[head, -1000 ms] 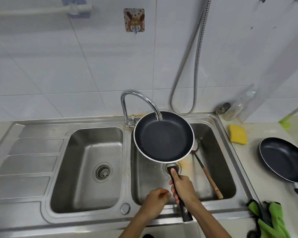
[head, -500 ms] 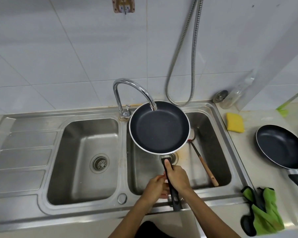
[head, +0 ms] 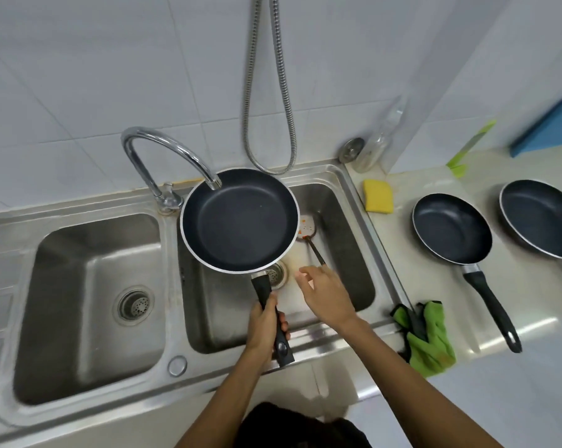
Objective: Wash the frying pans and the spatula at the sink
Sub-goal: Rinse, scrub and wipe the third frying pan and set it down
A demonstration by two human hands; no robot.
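Spatula (head: 306,228) lies just beyond the loose-fingered, empty right hand (head: 326,295), handle pointing toward it; left hand (head: 263,326) grips the pan (head: 239,221).

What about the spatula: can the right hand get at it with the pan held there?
Probably yes. The right hand is open just above the spatula shaft in the right basin. The frying pan, gripped by the left hand, overhangs only part of the blade, so the shaft looks free.
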